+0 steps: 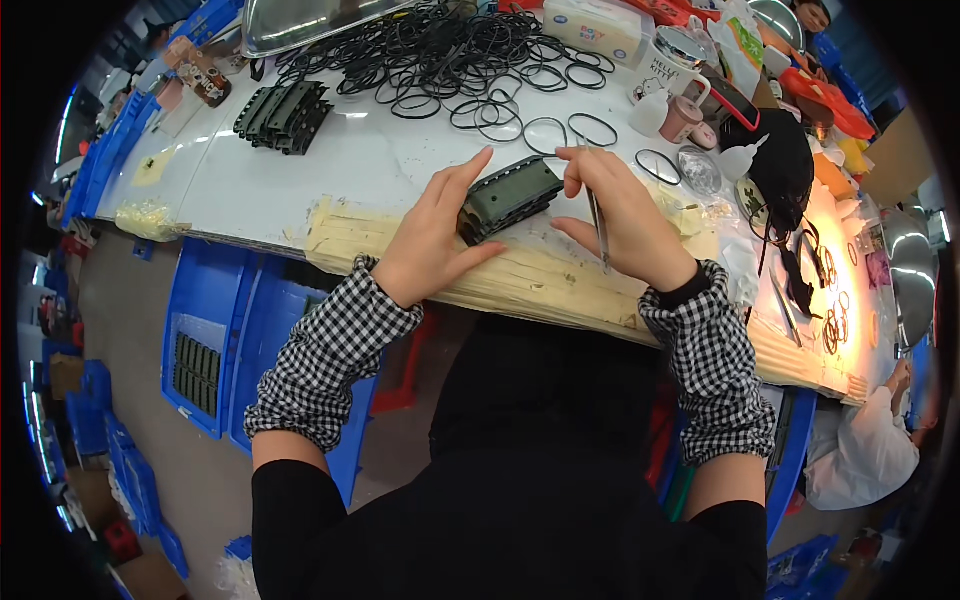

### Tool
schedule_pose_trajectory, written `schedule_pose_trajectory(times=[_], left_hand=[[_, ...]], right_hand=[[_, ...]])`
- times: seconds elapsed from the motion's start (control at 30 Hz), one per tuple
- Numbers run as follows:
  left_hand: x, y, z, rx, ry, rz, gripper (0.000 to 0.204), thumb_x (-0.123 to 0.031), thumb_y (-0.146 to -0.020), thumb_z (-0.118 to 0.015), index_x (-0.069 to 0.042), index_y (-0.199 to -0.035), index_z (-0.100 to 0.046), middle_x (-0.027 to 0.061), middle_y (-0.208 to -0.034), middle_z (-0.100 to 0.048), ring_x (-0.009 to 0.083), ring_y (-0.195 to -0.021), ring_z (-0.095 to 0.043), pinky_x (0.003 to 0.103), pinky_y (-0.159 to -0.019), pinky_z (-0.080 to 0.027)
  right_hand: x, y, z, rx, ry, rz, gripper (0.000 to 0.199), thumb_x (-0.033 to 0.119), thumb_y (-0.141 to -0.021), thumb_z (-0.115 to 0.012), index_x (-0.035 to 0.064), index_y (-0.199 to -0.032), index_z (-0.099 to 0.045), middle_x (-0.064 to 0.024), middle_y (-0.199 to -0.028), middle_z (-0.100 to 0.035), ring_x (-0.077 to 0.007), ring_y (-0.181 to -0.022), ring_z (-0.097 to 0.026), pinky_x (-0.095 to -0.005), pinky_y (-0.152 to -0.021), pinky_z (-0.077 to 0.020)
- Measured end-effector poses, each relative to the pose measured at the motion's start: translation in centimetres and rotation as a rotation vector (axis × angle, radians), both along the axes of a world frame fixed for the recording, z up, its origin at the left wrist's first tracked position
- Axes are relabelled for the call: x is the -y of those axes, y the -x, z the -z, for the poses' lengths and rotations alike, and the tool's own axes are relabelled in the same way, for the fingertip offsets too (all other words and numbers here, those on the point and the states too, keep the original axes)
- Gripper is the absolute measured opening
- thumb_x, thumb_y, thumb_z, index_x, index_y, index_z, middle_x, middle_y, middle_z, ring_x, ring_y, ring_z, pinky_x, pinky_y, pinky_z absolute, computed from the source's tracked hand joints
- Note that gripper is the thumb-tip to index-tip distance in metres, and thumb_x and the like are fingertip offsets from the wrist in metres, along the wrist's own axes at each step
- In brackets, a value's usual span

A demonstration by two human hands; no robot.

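A stack of dark green moulded plastic parts (512, 197), with small studs along the edges, lies near the table's front edge between my two hands. My left hand (425, 235) is at its left side, fingers and thumb stretched apart around the end; I cannot tell if they touch it. At the other end, my right hand (630, 220) has thin metal tweezers (600, 225) in it, their tips pointing down toward me. The right index fingertip is close to the stack's far right corner, and the thumb is held away from the tweezers.
A tangled heap of black rubber rings (430, 50) covers the back, with loose rings nearer. More green parts (285, 117) lie at left. Cups, a phone (733, 103) and a black cap (780, 165) crowd the right. Tape (390, 245) covers the front edge; blue bins (205, 330) stand below.
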State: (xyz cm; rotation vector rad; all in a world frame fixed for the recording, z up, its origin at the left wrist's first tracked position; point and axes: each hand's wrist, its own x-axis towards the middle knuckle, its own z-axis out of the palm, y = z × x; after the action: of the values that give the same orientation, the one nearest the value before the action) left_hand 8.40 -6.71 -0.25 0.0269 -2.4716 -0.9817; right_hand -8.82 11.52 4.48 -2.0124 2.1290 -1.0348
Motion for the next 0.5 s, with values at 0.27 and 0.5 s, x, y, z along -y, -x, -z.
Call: schedule_pose_trajectory(times=[0.27, 0.5], left_hand=[[-0.3, 0.8, -0.7, 0.042, 0.188, 0.042, 0.06, -0.013, -0.079, -0.076, -0.025, -0.135, -0.055, 0.0165, -0.118, -0.055, 0.031, -0.094, -0.064, 0.036, -0.082, -0.056], [0.1, 0.9, -0.5, 0.016, 0.127, 0.045, 0.058, -0.011, -0.077, -0.076, -0.024, -0.131, -0.06, 0.0148, -0.109, -0.059, 0.0288, -0.091, -0.064, 0.035, -0.08, -0.055]], right_hand=[[4.5, 4.4, 0.3, 0.069, -0.248, -0.282, 0.053, 0.008, -0.062, -0.087, 0.0046, -0.096, -0.047, -0.0135, -0.095, -0.056, -0.032, -0.091, -0.054, -0.0383, -0.076, -0.0443], [5.7, 4.6, 0.5, 0.093, -0.342, -0.299, 0.054, 0.009, -0.064, -0.086, 0.0051, -0.096, -0.043, -0.0139, -0.076, -0.059, -0.0334, -0.072, -0.058, -0.0389, -0.062, -0.0429]])
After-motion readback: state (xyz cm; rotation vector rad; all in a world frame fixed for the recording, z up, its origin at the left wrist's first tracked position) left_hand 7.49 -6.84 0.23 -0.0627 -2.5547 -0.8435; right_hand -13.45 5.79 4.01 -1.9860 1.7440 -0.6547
